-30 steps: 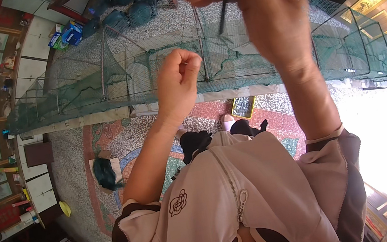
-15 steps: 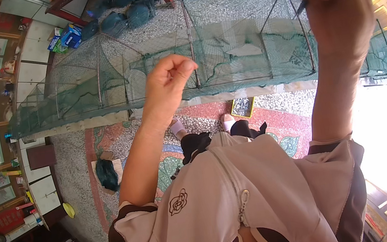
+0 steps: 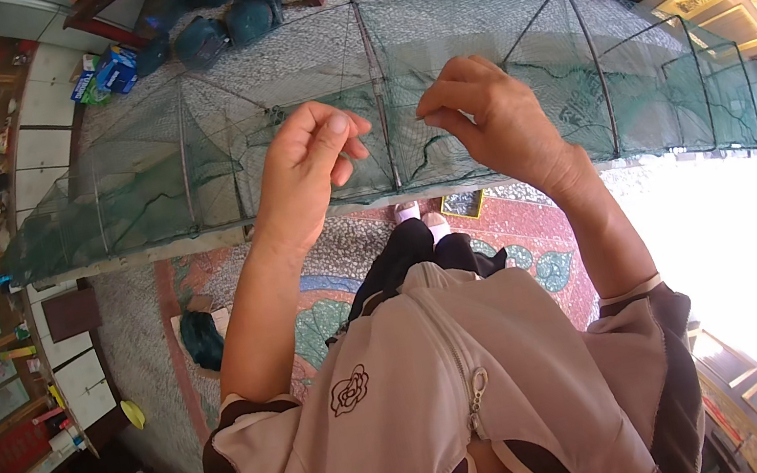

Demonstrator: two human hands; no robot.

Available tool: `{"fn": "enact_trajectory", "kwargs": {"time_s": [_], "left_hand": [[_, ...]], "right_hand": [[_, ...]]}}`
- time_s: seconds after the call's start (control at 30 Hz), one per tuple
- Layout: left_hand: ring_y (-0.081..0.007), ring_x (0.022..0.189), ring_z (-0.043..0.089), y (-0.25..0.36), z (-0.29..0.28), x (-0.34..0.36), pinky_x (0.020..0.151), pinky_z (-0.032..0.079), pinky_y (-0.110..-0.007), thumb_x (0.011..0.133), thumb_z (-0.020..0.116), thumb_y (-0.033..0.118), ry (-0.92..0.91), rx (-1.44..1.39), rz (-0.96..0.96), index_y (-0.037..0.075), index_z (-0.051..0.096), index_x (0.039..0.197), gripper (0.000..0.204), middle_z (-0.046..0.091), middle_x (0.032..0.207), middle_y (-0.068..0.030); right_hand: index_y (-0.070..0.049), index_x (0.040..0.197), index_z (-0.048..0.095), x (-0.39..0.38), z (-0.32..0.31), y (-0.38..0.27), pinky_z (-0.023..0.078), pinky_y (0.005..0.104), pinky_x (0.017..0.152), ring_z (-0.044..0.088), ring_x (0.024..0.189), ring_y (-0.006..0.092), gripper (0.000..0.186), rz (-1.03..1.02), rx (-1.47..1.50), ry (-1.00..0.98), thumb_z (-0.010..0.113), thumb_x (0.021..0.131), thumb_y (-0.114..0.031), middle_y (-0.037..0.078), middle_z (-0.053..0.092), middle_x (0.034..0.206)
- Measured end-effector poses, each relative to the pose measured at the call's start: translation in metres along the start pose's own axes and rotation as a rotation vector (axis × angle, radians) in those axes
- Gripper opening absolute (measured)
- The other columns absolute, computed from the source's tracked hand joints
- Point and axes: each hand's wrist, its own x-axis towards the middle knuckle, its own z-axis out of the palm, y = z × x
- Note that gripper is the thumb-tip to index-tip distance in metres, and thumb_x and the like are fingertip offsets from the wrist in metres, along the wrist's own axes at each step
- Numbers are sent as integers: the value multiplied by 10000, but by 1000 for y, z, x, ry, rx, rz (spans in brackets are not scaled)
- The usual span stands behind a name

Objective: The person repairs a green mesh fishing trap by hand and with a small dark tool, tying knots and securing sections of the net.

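A long green net trap (image 3: pixel 456 36) with dark frame rods stretches from left to right in front of me. My left hand (image 3: pixel 311 153) is raised over its middle, the thumb against the curled index finger and the other fingers loosely bent. Level with it, my right hand (image 3: pixel 493 114) pinches thumb and forefinger together, its fingertips turned toward the left hand. An upright frame rod (image 3: pixel 380 107) of the trap shows between the two hands. Whatever lies in either pinch is too small to make out.
A yellow-rimmed tray (image 3: pixel 464 204) stands on the floor by my feet. Dark green net bundles (image 3: pixel 228 34) and a blue box (image 3: pixel 115 70) lie beyond the trap. Left of me are a dark green bundle (image 3: pixel 204 340) and white cabinets (image 3: pixel 44 156).
My right hand has come down from the upper right to beside the left hand. The left hand has shifted slightly left, and its fingers have loosened a little. My feet have moved closer together.
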Motion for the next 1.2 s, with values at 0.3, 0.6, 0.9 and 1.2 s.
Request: {"fn": "enact_trajectory", "kwargs": {"time_s": [0.3,0.6,0.9,1.2], "left_hand": [[-52,643,475,-6,-7,-3,583,397,-206,969,482,137,-60,291,-29,21,599,933,168,512,685,15],[-32,606,415,-14,-18,2,492,318,-167,998,443,168,-114,68,-36,30,542,918,187,537,736,-13],[-43,604,439,-23,-22,3,498,340,-180,1000,450,201,-84,-112,-15,44,506,889,200,572,810,-37],[-83,573,437,-22,-6,0,512,365,-233,968,497,145,-18,287,78,43,501,877,137,539,737,-29]], "right_hand": [[-63,877,689,1,14,2,452,279,601,575,747,167,120,162,196,-68,700,771,-8,39,595,799],[-40,874,660,5,18,-16,476,296,641,598,753,182,160,384,327,-29,726,728,-46,70,595,834],[-70,864,681,8,46,-28,450,296,639,547,779,177,194,150,279,49,777,696,-59,43,548,848],[-37,893,597,38,17,-66,476,326,690,573,755,218,166,-212,394,143,698,815,-145,67,610,835]]}}
